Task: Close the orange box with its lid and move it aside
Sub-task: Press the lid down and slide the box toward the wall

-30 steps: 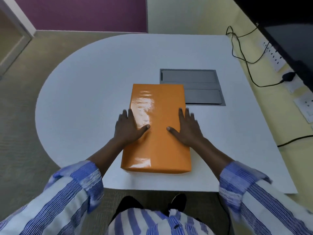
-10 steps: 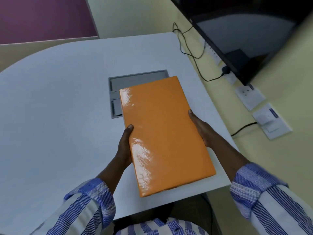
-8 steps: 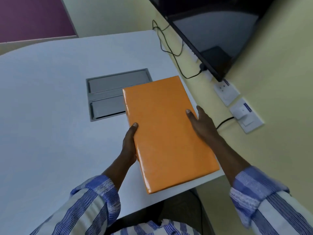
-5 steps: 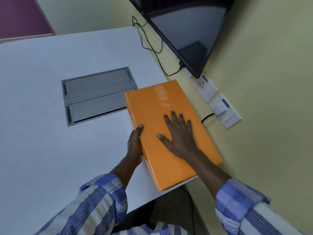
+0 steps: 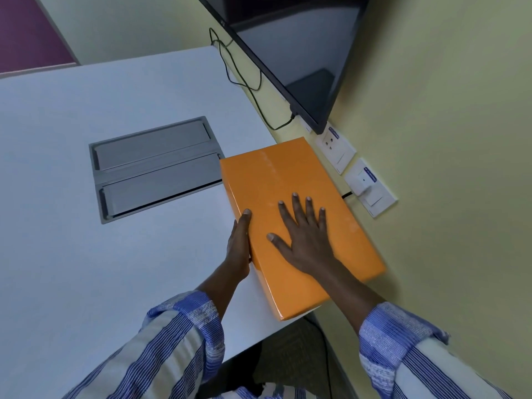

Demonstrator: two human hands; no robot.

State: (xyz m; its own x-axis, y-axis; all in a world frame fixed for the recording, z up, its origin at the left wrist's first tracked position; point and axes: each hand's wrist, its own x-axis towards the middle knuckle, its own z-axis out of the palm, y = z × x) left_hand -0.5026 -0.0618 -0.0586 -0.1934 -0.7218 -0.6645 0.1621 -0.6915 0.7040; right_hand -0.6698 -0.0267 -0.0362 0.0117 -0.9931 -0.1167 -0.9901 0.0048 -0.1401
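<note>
White table (image 5: 86, 269) w/ orange box (image 5: 290, 191), lid on, at lower-right edge by wall: right hand (image 5: 302, 240) flat & open on top, left hand (image 5: 239, 246) cupping its side, prob. to steady it.

Left hand (image 5: 239, 246): on edge, palm turned right, thumb laid over the top rim, fingers hidden below.
Right hand (image 5: 305, 234): flat, palm down, five fingers (image 5: 294, 205) spread wide and pointing away.
Forearms: bare, both reaching forward and converging.
Sleeves: blue-and-white striped cloth cuffs (image 5: 187, 321) pushed back from wrists.
</note>
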